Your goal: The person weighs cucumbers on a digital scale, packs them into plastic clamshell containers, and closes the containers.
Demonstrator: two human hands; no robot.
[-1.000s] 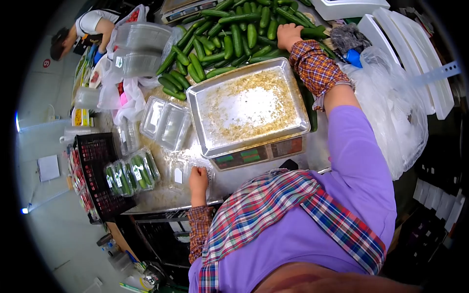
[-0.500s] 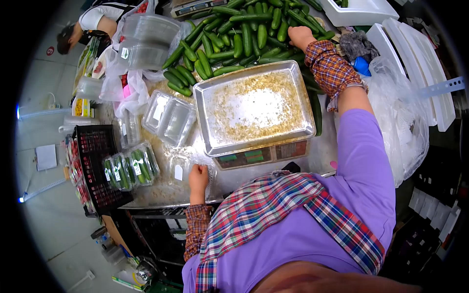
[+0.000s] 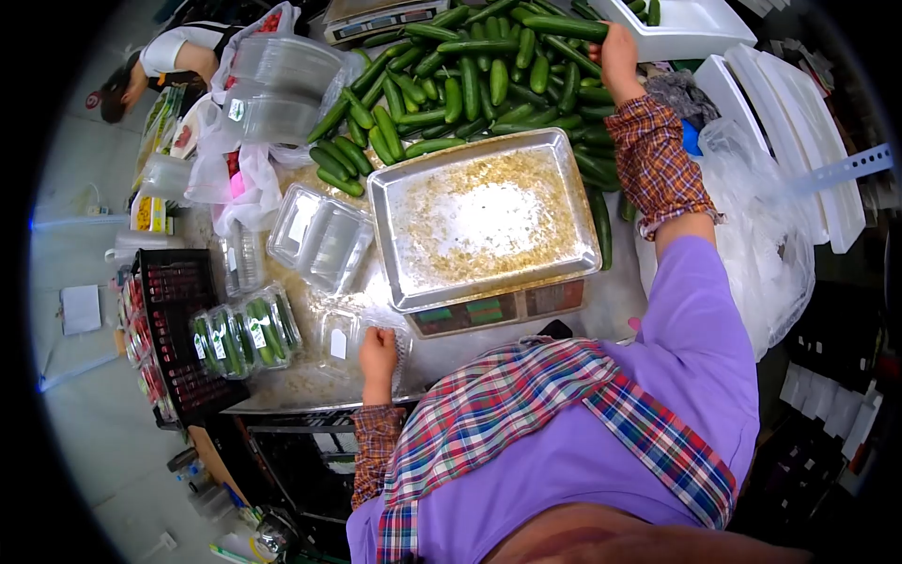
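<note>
Gripping a cucumber [image 3: 564, 27] by its right end in the curled right hand [image 3: 618, 58], lengthwise leftward across the pile [image 3: 470, 89], while bending the left hand [image 3: 379, 357] by a clear box [image 3: 336, 328] without clearly showing any hold.

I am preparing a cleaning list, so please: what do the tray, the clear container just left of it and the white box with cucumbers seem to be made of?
Tray: metal, perhaps aluminium or steel; shiny, with bright glare. Clear container: probably thin, glossy plastic, being see-through with highlights. White box: likely foam, matt and thick-walled, though plastic is possible.
</note>
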